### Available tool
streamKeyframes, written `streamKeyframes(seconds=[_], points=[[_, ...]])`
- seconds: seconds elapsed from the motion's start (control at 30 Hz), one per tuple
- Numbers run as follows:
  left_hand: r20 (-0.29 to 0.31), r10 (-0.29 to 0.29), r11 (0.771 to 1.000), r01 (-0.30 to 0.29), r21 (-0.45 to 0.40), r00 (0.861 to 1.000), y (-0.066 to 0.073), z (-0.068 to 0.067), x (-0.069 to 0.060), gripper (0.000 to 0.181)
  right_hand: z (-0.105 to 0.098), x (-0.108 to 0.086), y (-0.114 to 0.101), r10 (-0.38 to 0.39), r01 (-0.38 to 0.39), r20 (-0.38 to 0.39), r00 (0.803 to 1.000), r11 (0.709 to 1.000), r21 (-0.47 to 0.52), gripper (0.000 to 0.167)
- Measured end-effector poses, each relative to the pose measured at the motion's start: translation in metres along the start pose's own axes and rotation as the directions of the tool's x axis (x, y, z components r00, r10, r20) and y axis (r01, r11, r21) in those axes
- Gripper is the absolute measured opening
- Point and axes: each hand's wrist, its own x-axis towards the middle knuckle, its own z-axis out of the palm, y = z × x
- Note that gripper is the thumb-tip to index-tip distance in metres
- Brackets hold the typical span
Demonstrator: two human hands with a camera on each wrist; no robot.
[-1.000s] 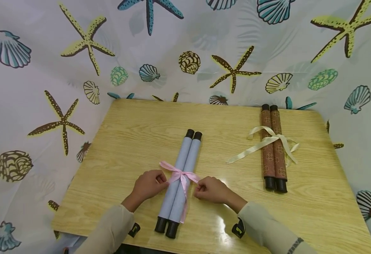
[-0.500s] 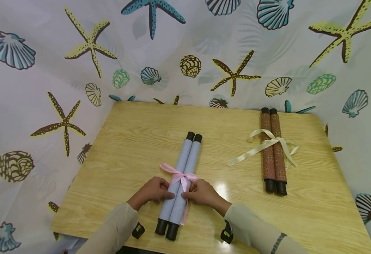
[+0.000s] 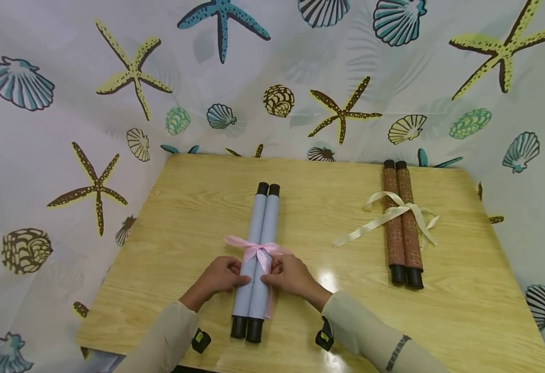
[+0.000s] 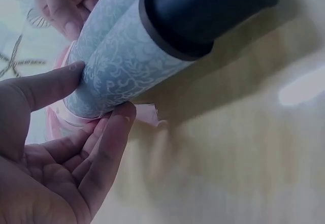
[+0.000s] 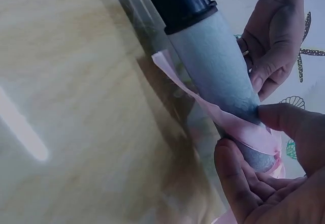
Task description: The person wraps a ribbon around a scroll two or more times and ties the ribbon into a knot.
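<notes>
A light blue-grey scroll with a pale floral pattern [image 3: 256,217] lies on the table, its two rolls side by side with black end caps. A pink ribbon [image 3: 257,249] is tied in a bow round its middle. My left hand [image 3: 220,275] holds the left roll just below the bow, thumb on top and fingers at its side. On the opposite side my right hand [image 3: 292,273] grips the right roll in the same way. The right wrist view shows a ribbon tail [image 5: 244,132] running across the roll between that thumb and fingers.
A brown patterned scroll [image 3: 396,238] tied with a cream ribbon [image 3: 370,224] lies at the right of the wooden table [image 3: 198,197]. A white cloth printed with starfish and shells [image 3: 244,52] hangs behind and at both sides.
Both hands have gone from beside the bow to gripping the blue-grey scroll below it. The scroll has shifted slightly left and away, and stands straighter. The brown scroll stays put.
</notes>
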Motion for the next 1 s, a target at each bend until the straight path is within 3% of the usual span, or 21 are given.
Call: streamKeyframes(seconds=[0.2,0.37,0.53,0.67,0.77,0.83,1.0], points=[[-0.019,-0.017,0.999,0.016,-0.043,1.0,0.004,-0.032,0.021,0.033,0.006,0.039,-0.019,-0.032,0.031,-0.047,0.998,0.999,-0.006,0.031],[-0.032,-0.02,0.999,0.019,-0.049,0.999,0.002,-0.057,0.039,0.029,0.012,0.074,-0.03,-0.07,0.072,-0.042,0.997,0.997,0.026,0.036],[-0.045,-0.03,0.999,0.029,-0.022,0.999,0.005,-0.078,0.054,0.027,0.019,0.101,-0.036,-0.109,0.11,-0.019,0.994,0.991,0.071,0.024],[-0.06,-0.054,0.999,0.054,-0.003,0.997,0.007,-0.093,0.066,0.026,0.025,0.116,-0.042,-0.173,0.173,-0.008,0.985,0.98,0.097,0.027],[-0.069,-0.076,0.997,0.076,0.008,0.995,0.008,-0.102,0.071,0.025,0.028,0.123,-0.047,-0.216,0.216,-0.011,0.976,0.969,0.118,0.049],[-0.078,-0.094,0.995,0.095,0.012,0.993,0.009,-0.105,0.075,0.024,0.029,0.126,-0.049,-0.229,0.229,-0.013,0.973,0.966,0.116,0.053],[-0.102,-0.125,0.992,0.127,0.013,0.987,0.012,-0.112,0.084,0.024,0.029,0.135,-0.054,-0.255,0.257,-0.031,0.966,0.963,0.079,0.041]])
